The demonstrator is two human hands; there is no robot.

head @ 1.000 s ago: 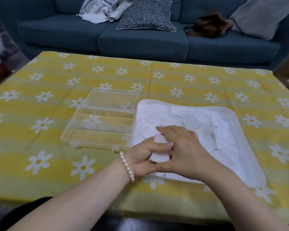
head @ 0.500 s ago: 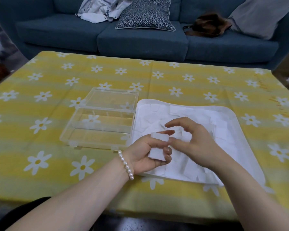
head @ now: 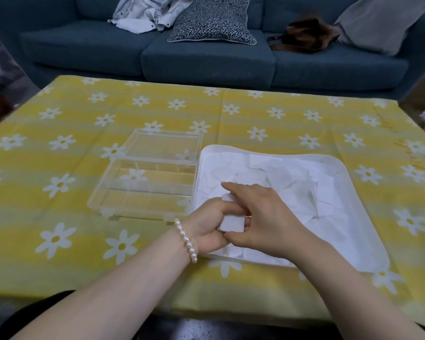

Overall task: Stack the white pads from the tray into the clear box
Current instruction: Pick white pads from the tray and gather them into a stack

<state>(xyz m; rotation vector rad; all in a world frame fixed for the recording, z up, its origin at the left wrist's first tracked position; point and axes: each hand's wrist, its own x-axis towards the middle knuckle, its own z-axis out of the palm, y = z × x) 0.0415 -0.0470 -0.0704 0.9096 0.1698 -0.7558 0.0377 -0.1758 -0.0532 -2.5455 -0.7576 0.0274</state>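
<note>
Over the near edge of the soft-cornered white tray (head: pixel 349 182), your left hand (head: pixel 207 225) grips a small stack of square pads (head: pixel 232 223), your right hand (head: pixel 265 217) pinches it too, the clear, rigid box (head: pixel 142 192) just left.

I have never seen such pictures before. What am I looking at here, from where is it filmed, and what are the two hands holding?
There is no machine: a person wears one camera on the head, looking down at their own hands. The left hand, with a pearl bracelet, grips a small stack of white pads. The right hand touches that stack. Below them is a white tray of loose pads, and beside it an open clear box, with no pads in it yet. Both lie on a yellow flowered tablecloth, before a blue sofa.
</note>
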